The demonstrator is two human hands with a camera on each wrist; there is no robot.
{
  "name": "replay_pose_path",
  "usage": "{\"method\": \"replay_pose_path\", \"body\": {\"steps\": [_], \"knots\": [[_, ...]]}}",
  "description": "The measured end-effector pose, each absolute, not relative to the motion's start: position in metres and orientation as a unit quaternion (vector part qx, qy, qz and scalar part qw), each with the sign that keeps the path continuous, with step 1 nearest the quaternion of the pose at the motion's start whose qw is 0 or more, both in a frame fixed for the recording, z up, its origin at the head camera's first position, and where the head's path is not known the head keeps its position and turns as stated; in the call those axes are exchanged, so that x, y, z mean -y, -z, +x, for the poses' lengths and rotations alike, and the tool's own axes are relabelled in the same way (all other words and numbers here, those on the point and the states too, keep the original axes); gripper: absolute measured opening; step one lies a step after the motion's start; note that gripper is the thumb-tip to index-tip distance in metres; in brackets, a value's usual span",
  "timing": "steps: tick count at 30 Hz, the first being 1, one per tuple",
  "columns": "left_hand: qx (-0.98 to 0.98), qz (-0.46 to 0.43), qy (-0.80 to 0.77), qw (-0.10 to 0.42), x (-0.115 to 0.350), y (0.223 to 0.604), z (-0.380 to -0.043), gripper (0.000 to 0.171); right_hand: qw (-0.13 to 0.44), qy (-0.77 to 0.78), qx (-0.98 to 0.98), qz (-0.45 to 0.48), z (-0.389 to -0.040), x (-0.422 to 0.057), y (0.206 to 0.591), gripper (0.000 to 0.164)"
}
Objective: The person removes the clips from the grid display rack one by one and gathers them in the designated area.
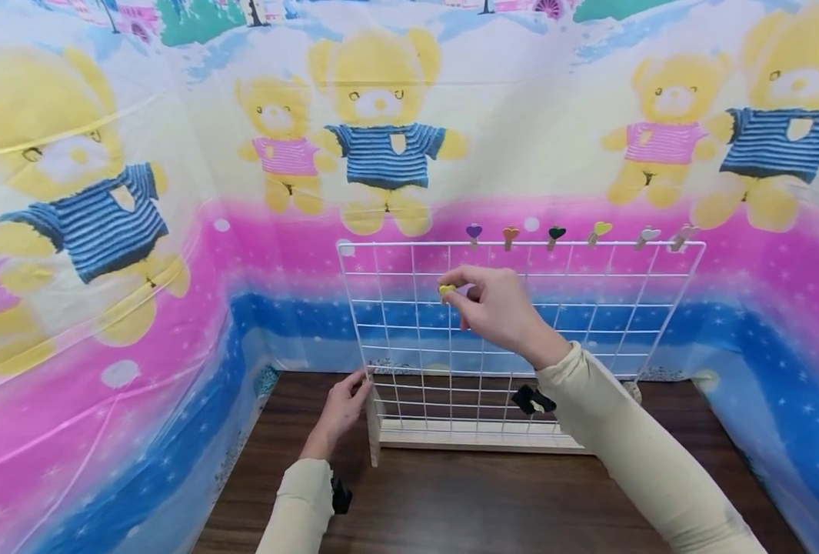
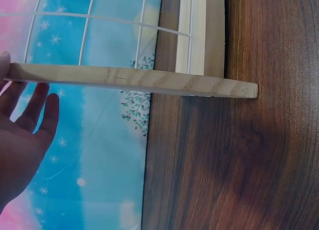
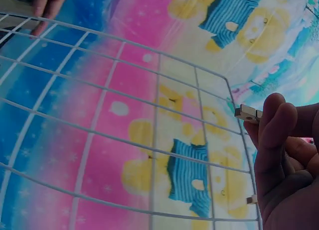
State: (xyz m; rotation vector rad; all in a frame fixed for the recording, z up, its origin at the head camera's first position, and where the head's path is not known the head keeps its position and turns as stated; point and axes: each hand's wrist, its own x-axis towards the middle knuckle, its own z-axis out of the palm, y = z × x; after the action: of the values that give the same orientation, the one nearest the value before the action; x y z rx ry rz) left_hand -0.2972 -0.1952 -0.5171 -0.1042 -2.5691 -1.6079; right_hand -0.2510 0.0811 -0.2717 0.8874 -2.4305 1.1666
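My right hand point(image 1: 495, 308) pinches a small wooden clothespin point(image 3: 247, 113) with a yellow heart point(image 1: 447, 290) on it, in front of the white wire grid point(image 1: 449, 338) and below its top wire. Something lilac point(image 1: 466, 291) shows within the same hand; its kind is hidden. Lower left, my left hand point(image 1: 343, 404) grips the grid's wooden side post point(image 2: 129, 76), thumb on one side and fingers on the other. Along the top wire sit several heart clothespins, from a purple one point(image 1: 474, 232) through orange point(image 1: 510, 235), dark green point(image 1: 555, 235), yellow point(image 1: 599, 231) and white point(image 1: 647, 236) to pale pink point(image 1: 683, 235).
The grid stands upright on a pale wooden base bar point(image 1: 478, 438) across a dark wood tabletop point(image 1: 451, 500). Behind and beside it hangs a bear-printed cloth point(image 1: 520, 138). Each wrist wears a black camera mount, such as the right one point(image 1: 534, 399).
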Motion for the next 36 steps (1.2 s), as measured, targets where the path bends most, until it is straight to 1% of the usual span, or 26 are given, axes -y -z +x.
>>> {"method": "replay_pose_path", "body": {"steps": [6,14,22,29,36], "knots": [[0.849,-0.049,0.523,0.054,0.196,0.514,-0.295,0.035,0.126,-0.4,0.853,0.311,-0.246,-0.089,0.307,0.018],[0.848,-0.041,0.526,0.046,0.197,0.513,-0.296,0.037,0.055,-0.387,0.866,0.312,-0.243,-0.094,0.372,0.017],[0.842,-0.037,0.537,0.037,0.196,0.516,-0.297,0.039,-0.014,-0.394,0.873,0.287,-0.243,-0.093,0.434,0.012],[0.837,-0.038,0.545,0.043,0.196,0.518,-0.296,0.038,-0.039,-0.385,0.875,0.292,-0.245,-0.086,0.481,0.007],[0.836,-0.043,0.544,0.054,0.198,0.526,-0.3,0.038,-0.067,-0.418,0.858,0.292,-0.25,-0.076,0.519,0.01]]}}
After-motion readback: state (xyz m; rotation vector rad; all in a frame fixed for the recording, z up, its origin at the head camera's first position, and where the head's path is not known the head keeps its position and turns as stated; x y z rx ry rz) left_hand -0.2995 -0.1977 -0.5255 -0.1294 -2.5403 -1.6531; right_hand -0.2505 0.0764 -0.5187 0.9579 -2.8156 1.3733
